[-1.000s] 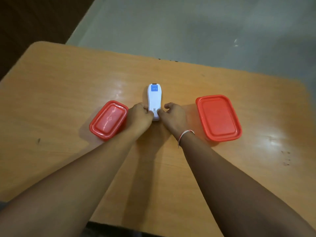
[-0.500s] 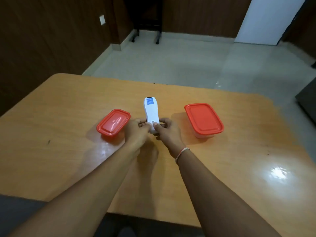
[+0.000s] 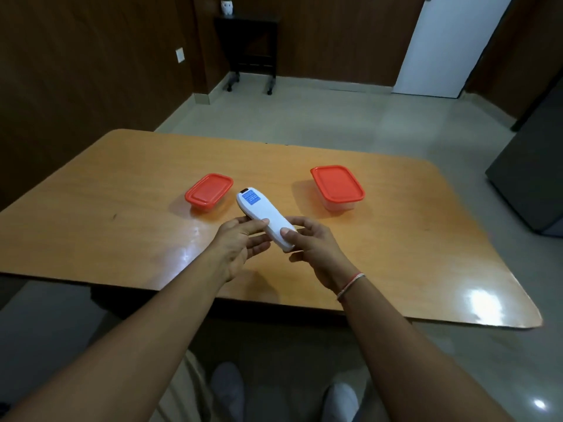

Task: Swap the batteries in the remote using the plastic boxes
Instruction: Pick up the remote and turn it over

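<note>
Since the earlier frames the remote (image 3: 265,218) has come up off the table (image 3: 122,208) and been drawn back toward the body; before, it lay flat between the two boxes with both hands pinching its near end.

I record it now held in the air, back face up, with the blue label at the far end. Its long axis runs diagonally, far end up and to the left, near end down and to the right toward the right hand (image 3: 313,248).

Right hand: thumb pressed on the upper face near the lower end, fingers curled beneath; I judge this the main grip. Left hand (image 3: 240,243): palm turned upward, thumb tip touching the remote's left edge at about mid-length, other fingers loosely spread under it, more support than clamp.

Small red-lidded box (image 3: 209,190) stands on the table just beyond the left hand; larger red-lidded box (image 3: 337,185) stands further off to the right. Both lids are on. No batteries are visible.

Judgement: the battery cover probably sits in the lower half of the back face, under the right thumb, though I can make out no seam. The coming move therefore turns on that thumb pushing along the long axis while the left hand braces the body. The task is at an early stage.
</note>
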